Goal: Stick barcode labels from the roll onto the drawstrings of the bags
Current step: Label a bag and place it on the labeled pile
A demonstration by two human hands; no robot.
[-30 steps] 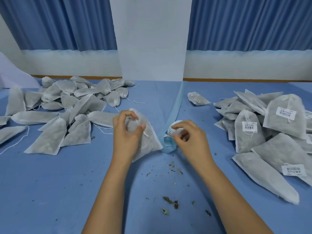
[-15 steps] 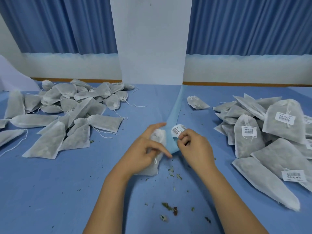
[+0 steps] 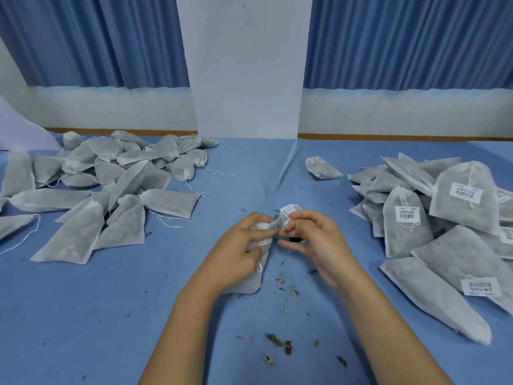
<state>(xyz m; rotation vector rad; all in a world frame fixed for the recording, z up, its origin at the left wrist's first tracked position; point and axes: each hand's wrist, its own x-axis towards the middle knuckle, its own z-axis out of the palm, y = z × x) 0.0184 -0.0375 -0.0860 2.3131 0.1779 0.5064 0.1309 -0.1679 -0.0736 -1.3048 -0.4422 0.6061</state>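
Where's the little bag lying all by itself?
In the head view, the lone bag lies right of centre at the back, between the white pillar and the labelled pile.

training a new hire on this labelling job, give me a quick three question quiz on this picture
1. True or false: the labelled bags lie on the person's right.
2. The left hand holds: A a bag, B scissors, C a pen.
3. What does the right hand hold?
Key: 1 true; 2 A; 3 the label roll.
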